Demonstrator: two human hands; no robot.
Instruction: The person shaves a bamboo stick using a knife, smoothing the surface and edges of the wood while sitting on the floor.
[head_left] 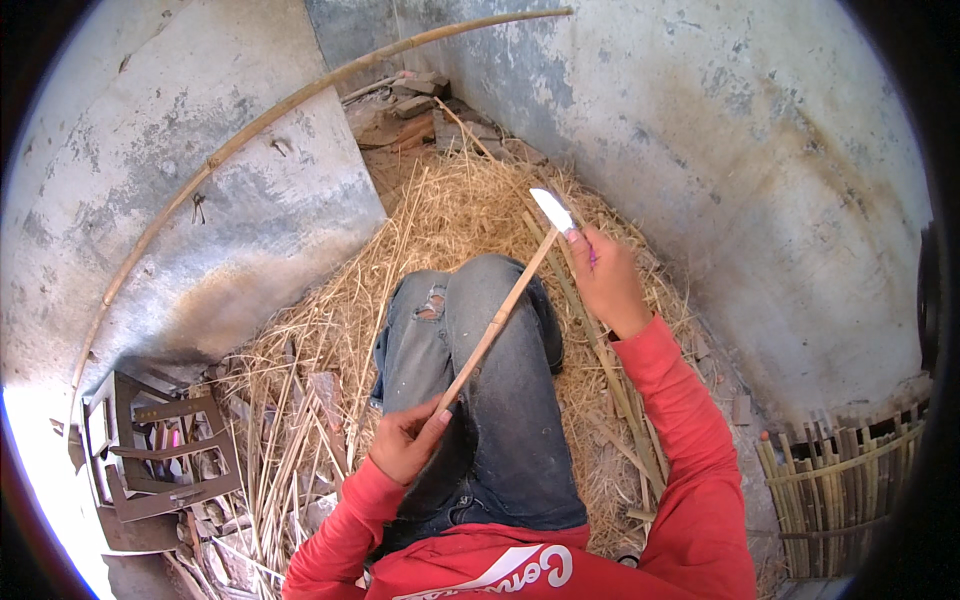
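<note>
A narrow bamboo strip (497,318) slants across my lap, over my jeans. Its lower end is pinched in my left hand (408,440), thumb on top. My right hand (607,278) is closed round the handle of a knife (551,210), of which a bit of purple shows by the fingers. The knife's bright blade points up and to the left. It is at the strip's far end; whether the edge bites into the bamboo I cannot tell.
Straw-like shavings (470,205) heap around my legs. Split bamboo lengths (610,370) lie to the right, thin strips (290,460) to the left. A long bent pole (210,165) leans along the left wall. A dark broken frame (170,450) and a bamboo slat fence (840,490) flank me.
</note>
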